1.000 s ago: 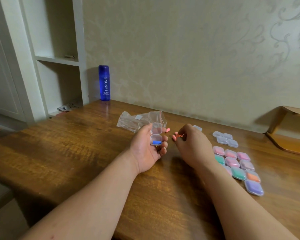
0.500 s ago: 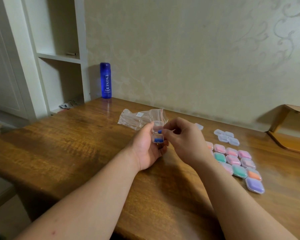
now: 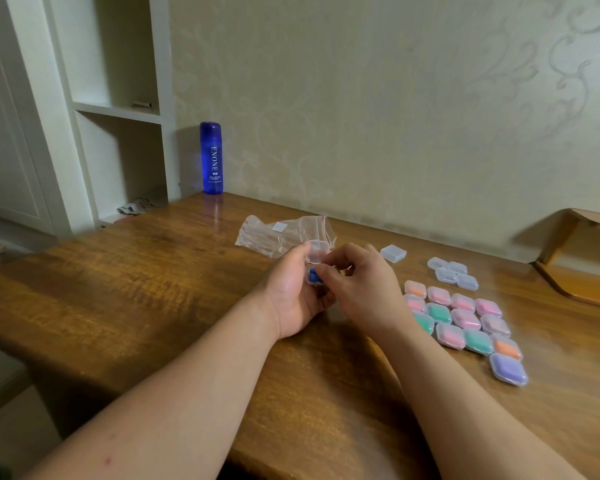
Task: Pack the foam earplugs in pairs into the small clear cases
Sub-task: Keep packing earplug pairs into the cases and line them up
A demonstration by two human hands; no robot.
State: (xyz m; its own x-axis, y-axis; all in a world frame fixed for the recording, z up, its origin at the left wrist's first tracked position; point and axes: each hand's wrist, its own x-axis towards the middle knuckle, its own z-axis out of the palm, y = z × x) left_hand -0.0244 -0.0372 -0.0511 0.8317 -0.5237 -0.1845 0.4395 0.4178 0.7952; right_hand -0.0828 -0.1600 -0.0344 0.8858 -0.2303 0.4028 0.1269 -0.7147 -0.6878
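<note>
My left hand [image 3: 291, 292] grips a small clear case [image 3: 316, 254] with its hinged lid standing open. Blue foam earplugs [image 3: 314, 276] lie in the lower half of the case. My right hand [image 3: 357, 285] has its thumb and fingertips curled at the case's right edge, touching the blue earplugs. Whether it pinches one is hidden by the fingers. Several closed cases filled with pink, green, orange and purple earplugs [image 3: 465, 323] lie in rows to the right. A few empty clear cases [image 3: 452, 273] sit behind them, and one more empty case [image 3: 393, 253] lies nearer my hands.
A crumpled clear plastic bag [image 3: 281, 232] lies behind my hands on the wooden table [image 3: 153, 289]. A blue bottle [image 3: 211, 157] stands at the back left by the wall. White shelves rise at the left. A wooden chair back [image 3: 582, 258] is at the far right.
My right hand moved left from the table to the open case and now touches the blue earplugs in it. The left hand kept holding the case.
</note>
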